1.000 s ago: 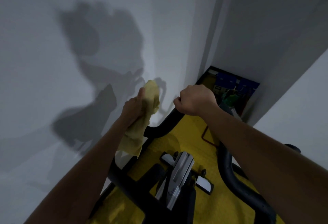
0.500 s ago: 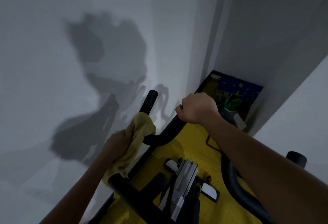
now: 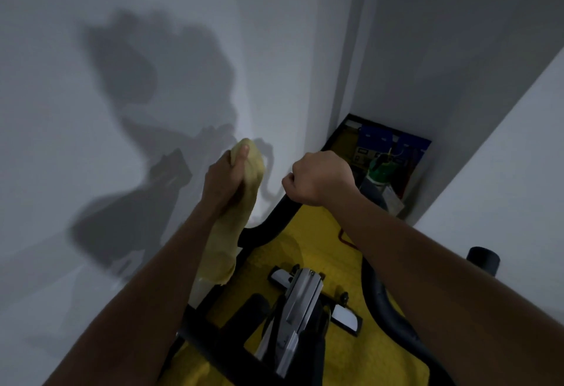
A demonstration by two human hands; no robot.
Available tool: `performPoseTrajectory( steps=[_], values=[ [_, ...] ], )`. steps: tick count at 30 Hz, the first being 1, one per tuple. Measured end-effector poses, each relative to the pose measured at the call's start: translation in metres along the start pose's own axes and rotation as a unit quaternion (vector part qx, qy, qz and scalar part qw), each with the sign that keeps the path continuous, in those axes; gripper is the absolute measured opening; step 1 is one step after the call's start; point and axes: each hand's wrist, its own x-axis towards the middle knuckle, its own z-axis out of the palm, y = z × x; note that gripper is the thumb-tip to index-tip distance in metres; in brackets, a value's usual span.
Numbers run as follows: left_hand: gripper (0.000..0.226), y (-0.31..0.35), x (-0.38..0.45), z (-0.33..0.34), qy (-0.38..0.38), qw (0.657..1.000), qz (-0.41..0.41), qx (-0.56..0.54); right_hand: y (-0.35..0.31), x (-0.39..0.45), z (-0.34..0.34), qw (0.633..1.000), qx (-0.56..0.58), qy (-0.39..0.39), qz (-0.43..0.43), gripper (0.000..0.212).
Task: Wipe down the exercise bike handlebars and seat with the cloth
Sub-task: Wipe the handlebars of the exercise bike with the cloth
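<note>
two hands are seen on the bike's front end. at the left, the cloth [image 3: 241, 202], a soft, yellowish, crumpled rag, is gripped by the left hand [image 3: 224, 181] with fingers and thumb curled round it over the tip of the left horn; its loose tail hangs down the arm. further right, the black, rounded, tubular handlebars [image 3: 274, 217] are clasped by the right hand [image 3: 320, 181] in a closed fist. below, a ribbed metal post [image 3: 300, 303] is seen above a yellow mat [image 3: 317, 233]. the seat is not in view. the hanging tail could probably be snagged on the frame, or the cloth slipped off the tip if the grip is loosened.
</note>
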Motion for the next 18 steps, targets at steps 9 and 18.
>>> performPoseTrajectory(
  steps=[9, 18],
  values=[
    [0.098, -0.028, -0.015, -0.013, -0.113, 0.979, -0.167, -0.030, 0.001, -0.001, 0.001, 1.000, 0.015, -0.006, 0.003, 0.052],
    [0.066, -0.096, -0.088, -0.049, -0.149, 0.962, -0.068, 0.217, 0.000, -0.002, -0.001, 1.000, 0.019, -0.011, 0.005, 0.052]
  ],
)
